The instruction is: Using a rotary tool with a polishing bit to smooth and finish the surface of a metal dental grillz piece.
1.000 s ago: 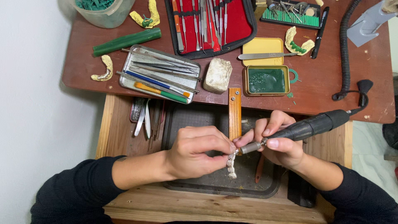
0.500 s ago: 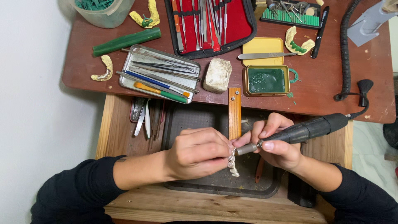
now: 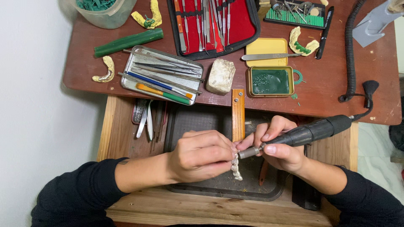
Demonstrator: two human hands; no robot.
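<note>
The rotary tool (image 3: 311,132) has a matt black, rubbery-looking body and a bright metal nose. The small piece (image 3: 235,168) at its tip looks pale, rough and knobbly. Behind it, the table (image 3: 332,96) is smooth reddish-brown wood, the tray (image 3: 130,80) dull brushed metal.

Tin (image 3: 270,81) right of stone block (image 3: 220,76)

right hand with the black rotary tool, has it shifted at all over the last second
Yes, slightly. The right hand and rotary tool dropped a little toward the person, away from the green tin, then held.
</note>
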